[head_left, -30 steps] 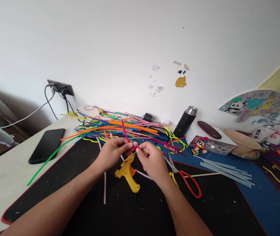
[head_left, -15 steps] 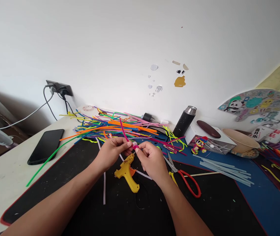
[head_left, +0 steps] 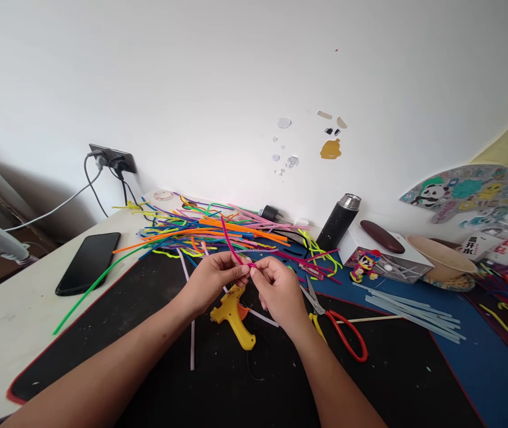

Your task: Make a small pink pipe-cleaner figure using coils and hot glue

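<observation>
The left hand (head_left: 207, 279) has moved in against the right hand (head_left: 281, 291). Both pinch a thin, fuzzy magenta pipe cleaner (head_left: 228, 239) over the yellow plastic glue gun (head_left: 235, 321).

Beyond yellow glue gun (head_left: 236, 318), person's left hand (head_left: 207, 282) has closed in on right hand (head_left: 281, 291), thumb tips now almost meeting; pale piece (head_left: 247, 260) by magenta stem (head_left: 228, 239), clearer earlier, now mostly covered by fingers
</observation>
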`<state>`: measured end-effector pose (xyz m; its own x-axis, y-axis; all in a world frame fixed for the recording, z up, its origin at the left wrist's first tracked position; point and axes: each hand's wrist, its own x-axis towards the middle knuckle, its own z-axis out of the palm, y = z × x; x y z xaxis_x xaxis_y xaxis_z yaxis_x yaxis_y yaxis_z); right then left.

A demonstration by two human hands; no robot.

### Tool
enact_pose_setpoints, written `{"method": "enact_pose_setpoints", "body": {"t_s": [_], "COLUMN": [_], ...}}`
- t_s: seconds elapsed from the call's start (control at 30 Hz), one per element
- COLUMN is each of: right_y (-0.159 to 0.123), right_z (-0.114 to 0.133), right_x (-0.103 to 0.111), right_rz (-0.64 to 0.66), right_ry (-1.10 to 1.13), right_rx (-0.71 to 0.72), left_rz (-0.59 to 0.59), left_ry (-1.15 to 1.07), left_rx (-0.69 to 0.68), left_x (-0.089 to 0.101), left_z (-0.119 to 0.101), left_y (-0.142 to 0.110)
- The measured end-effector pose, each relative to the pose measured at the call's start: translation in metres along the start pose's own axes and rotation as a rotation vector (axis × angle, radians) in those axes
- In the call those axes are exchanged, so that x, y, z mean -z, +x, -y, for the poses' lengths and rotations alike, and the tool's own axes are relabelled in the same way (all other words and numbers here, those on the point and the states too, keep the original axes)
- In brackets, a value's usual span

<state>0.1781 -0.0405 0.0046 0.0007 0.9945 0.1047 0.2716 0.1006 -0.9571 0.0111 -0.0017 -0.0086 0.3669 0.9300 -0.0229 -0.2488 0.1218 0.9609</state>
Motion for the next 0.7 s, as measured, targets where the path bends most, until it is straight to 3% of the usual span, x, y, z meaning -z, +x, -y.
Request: {"method": "enact_pose_setpoints", "body": {"t_s": [0.4,0.7], "right_y": [0.003,0.000], "right_z": [-0.016,-0.008], "right_x": [-0.001,0.001], "right_rz": [0.059,0.006], "right_ry": [-0.116,-0.127], "right_rx": [0.077,0.057], "left_rz": [0.003,0.020], "left_ry": [0.276,0.155], "left_rx": [-0.039,0.037], "left_x": [0.011,0.009], "left_z": [-0.008,-0.013], "left_y": [0.003,0.004]}}
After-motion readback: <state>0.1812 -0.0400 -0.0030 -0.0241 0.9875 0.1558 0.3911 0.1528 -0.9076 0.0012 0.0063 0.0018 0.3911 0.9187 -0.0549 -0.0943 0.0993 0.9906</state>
